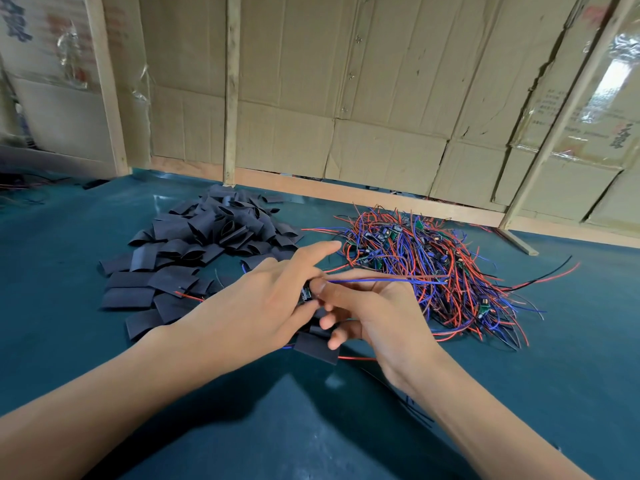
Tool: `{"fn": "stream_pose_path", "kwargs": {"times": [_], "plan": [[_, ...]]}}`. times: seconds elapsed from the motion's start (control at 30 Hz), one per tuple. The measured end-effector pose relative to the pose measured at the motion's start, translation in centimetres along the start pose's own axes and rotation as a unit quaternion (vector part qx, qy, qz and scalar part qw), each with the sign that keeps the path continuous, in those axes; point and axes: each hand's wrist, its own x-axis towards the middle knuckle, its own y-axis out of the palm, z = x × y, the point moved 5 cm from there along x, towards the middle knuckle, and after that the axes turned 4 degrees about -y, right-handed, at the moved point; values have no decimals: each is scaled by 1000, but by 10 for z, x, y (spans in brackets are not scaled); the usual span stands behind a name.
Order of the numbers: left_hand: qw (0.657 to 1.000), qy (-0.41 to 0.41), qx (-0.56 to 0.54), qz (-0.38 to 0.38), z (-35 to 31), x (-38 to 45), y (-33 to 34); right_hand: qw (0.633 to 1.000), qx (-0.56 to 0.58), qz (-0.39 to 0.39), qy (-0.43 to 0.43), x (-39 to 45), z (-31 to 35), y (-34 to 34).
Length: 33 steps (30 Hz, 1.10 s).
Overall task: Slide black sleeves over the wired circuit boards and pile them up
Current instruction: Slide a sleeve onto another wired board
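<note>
From the head camera, both hands meet at the centre of a dark green table [69, 237]. The left hand [256, 306] curls its thumb and lower fingers around a small circuit board [306, 293], its forefinger stretched out towards 1 o'clock. The right hand [367, 306] pinches the same board from the 3 o'clock side between thumb and forefinger, and a blue wire [388, 280] runs from the pinch out towards 3 o'clock. A black sleeve [317, 348] sits just below the hands at 6 o'clock, touching the right fingertips; whether they grip it I cannot tell. A heap of loose black sleeves [207, 237] lies at 11 o'clock. A tangle of red and blue wired boards [433, 265] lies at 2 o'clock. Cardboard panels [346, 81] on wooden battens stand along the far edge at 12 o'clock.
</note>
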Motion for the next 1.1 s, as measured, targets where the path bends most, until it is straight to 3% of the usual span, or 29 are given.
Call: {"fn": "stream_pose_path", "kwargs": {"times": [0.17,0.33,0.77,0.97,1.03,1.1], "plan": [[992,-55,-113,-23,12,0,3,999,28,-37,-3,3,-3,-7],[995,-28,-32,-87,18,2,-4,994,102,-35,33,4,-4,-10],[998,-19,-10,-63,12,0,-4,998,63,11,28,16,-9,-19],[998,-41,-32,-22,15,-1,1,996,62,-45,-40,24,16,-50],[998,-45,-53,-11,16,-2,4,998,33,-20,-48,26,29,-64],[997,-36,-72,7,15,-3,10,996,-40,72,-39,26,39,-79]]}}
